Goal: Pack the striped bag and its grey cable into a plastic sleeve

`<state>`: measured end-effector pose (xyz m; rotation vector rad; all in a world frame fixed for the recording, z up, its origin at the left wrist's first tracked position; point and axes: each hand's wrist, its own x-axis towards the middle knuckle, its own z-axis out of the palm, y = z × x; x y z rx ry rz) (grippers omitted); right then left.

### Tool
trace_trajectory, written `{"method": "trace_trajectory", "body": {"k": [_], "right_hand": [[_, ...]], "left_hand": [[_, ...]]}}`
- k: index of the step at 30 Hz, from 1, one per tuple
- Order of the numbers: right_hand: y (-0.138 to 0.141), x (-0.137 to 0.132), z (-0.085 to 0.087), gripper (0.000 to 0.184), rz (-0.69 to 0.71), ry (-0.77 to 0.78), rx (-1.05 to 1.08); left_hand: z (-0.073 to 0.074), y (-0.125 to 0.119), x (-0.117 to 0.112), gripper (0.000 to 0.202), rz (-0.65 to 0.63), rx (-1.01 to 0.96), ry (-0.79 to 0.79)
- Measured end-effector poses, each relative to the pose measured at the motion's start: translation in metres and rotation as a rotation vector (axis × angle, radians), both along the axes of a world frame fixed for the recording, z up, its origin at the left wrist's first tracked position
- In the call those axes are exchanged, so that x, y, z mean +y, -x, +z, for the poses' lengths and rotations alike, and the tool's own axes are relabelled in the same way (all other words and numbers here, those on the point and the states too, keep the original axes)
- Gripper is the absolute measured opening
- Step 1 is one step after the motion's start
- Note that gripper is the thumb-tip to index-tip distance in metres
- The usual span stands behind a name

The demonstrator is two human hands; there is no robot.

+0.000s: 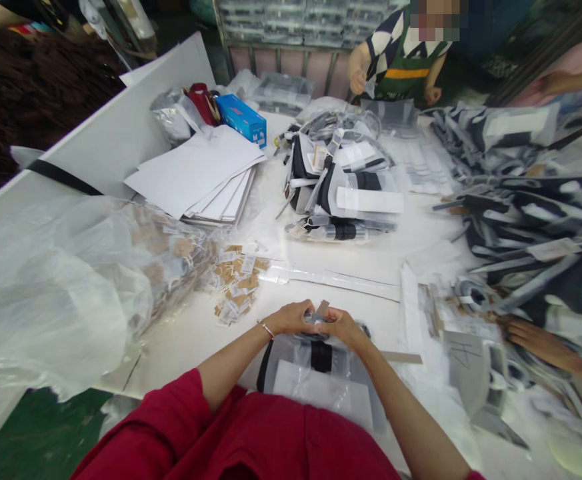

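Both hands meet above a grey and black bag (283, 353) that lies close to my body, with a white sheet (315, 387) and clear plastic on its front. My left hand (295, 317) is closed on a bundled grey strap (313, 319) at the bag's top. From the other side my right hand (341, 327) pinches the same strap. A small grey-brown strip (323, 307) sticks up between the fingers; which hand holds it I cannot tell. Left of my hands lies a loose pile of brown and white hang tags (238, 283).
A big clear plastic bag (65, 287) covers the left side. Behind are white sheets (195, 167), a blue box (242, 120) and stacked bags (341, 180). More bags (535, 213) crowd the right, where another person's hand (541, 343) reaches in. A co-worker (405, 63) stands across.
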<state>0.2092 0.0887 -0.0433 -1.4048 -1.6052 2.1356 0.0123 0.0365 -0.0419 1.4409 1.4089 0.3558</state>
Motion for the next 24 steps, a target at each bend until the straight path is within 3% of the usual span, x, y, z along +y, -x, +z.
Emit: {"method": "trace_trajectory", "body": {"k": [6, 13, 15, 19, 21, 24], "right_hand": [[-0.006, -0.011, -0.001, 0.043, 0.020, -0.050, 0.047], [-0.004, -0.029, 0.011, 0.033, 0.097, -0.374, -0.045], [-0.004, -0.031, 0.008, 0.040, 0.083, -0.549, -0.112], [-0.006, -0.034, -0.002, 0.062, -0.056, -1.049, -0.263], [-0.006, -0.036, -0.004, 0.054, -0.068, -1.241, -0.289], [-0.004, -0.040, 0.001, 0.027, 0.059, -1.375, -0.281]], "left_hand": [[-0.003, 0.009, 0.007, 0.036, -0.088, -0.175, 0.136], [-0.010, 0.014, 0.022, 0.023, -0.175, -0.255, 0.341], [-0.013, 0.011, 0.022, 0.023, -0.129, -0.290, 0.373], [-0.016, 0.006, 0.016, 0.030, 0.049, -0.378, 0.402], [-0.017, 0.005, 0.013, 0.034, 0.134, -0.414, 0.407], [-0.018, 0.004, 0.011, 0.037, 0.225, -0.443, 0.406]]}}
